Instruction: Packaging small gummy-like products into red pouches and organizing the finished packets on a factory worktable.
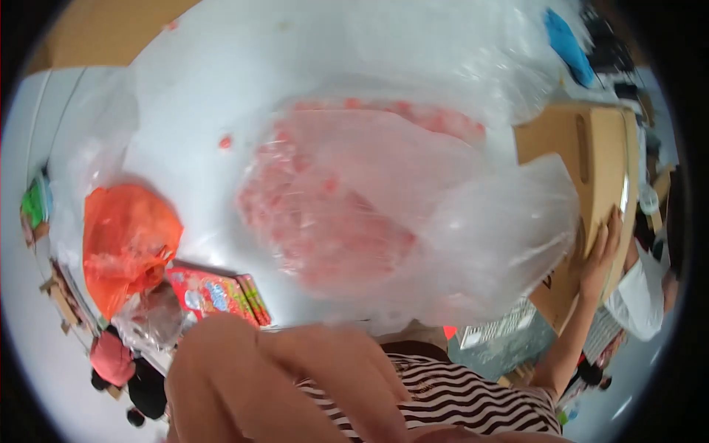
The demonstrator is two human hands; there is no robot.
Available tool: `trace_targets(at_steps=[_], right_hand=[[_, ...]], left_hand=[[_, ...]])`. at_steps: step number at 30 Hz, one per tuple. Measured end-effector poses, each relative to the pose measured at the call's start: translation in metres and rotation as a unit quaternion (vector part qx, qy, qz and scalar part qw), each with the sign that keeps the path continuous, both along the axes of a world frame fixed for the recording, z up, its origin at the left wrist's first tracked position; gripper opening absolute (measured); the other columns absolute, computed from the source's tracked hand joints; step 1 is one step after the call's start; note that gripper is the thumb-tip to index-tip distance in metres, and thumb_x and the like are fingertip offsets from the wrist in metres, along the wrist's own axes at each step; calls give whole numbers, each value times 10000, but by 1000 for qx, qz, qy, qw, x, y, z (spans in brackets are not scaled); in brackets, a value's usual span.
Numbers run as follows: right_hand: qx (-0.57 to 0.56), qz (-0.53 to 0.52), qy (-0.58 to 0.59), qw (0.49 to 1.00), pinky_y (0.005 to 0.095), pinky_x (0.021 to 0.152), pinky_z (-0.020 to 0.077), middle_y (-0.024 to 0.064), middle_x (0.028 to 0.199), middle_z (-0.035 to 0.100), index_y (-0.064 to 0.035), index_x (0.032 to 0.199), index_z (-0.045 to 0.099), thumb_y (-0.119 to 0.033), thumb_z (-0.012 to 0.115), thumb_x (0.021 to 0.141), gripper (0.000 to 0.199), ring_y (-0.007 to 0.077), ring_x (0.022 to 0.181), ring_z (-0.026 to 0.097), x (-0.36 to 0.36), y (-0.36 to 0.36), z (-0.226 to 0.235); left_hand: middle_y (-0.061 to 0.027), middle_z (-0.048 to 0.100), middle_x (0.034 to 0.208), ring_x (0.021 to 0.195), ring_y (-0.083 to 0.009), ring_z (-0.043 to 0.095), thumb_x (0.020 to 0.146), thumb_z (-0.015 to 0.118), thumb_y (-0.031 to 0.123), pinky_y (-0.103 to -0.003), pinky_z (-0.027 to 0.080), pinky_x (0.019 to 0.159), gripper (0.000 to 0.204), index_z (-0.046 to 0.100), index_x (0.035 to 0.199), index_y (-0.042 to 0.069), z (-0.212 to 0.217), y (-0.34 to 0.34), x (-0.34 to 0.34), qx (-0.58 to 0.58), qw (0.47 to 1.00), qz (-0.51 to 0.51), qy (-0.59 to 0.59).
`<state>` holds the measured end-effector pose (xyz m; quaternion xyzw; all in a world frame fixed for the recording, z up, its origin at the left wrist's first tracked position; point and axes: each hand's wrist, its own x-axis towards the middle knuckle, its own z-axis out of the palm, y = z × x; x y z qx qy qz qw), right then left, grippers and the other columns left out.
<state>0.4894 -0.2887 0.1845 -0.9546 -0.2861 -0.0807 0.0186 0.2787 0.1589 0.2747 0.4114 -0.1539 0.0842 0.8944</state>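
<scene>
My left hand (288, 376) is raised very close at the lower edge, large in view. Its bent fingers have a gap between them, and the fingertips are cut off or hidden. To the right, my right hand (600, 258) rests with fingers stretched out along the side of a brown cardboard box (550, 144). A large clear plastic bag (502, 236) lies on the white table (199, 96). Many small pink-red pieces (303, 221) show through its left part; whether all are inside, I cannot tell.
At the left sit an orange plastic bag (129, 240) and a crumpled clear bag (151, 317). Colourful red packets (214, 294) lie at the near edge. More clear plastic sheeting (473, 52) covers the far side. A cardboard piece (111, 33) stands far left. People (111, 362) are beyond the table.
</scene>
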Motion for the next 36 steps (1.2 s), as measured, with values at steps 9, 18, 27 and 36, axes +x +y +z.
trace_targets(at_steps=[9, 18, 27, 36], right_hand=[[322, 71, 196, 923, 436, 982, 344, 218, 1270, 469, 17, 1232, 470, -146, 460, 901, 369, 352, 1160, 463, -77, 171, 30], [11, 276, 170, 946, 436, 1047, 263, 159, 1326, 433, -50, 1217, 506, -133, 488, 829, 397, 316, 1255, 362, -4, 320, -149], [97, 282, 150, 943, 446, 1018, 303, 158, 1192, 552, -27, 1112, 588, -272, 565, 817, 385, 321, 1144, 487, -4, 323, -153], [110, 276, 150, 943, 420, 1000, 323, 145, 1182, 560, -12, 1096, 584, -247, 554, 824, 361, 316, 1126, 495, -4, 320, -152]], left_hand=[[-112, 558, 1022, 975, -207, 517, 832, 621, 205, -357, 408, 884, 203, 593, 949, 42, -106, 188, -36, 353, 744, 345, 451], [-190, 459, 1281, 1191, -345, 424, 787, 658, 359, -363, 337, 1016, 632, 402, 1316, 125, -227, 336, 55, 717, 536, 366, 255], [-234, 506, 1143, 1078, -378, 488, 858, 541, 305, -408, 396, 910, 381, 467, 1144, 63, -261, 428, 123, 775, 434, 353, 295], [-212, 597, 846, 835, -363, 562, 822, 545, 221, -435, 447, 732, 194, 583, 803, 31, -275, 379, 91, 796, 392, 418, 195]])
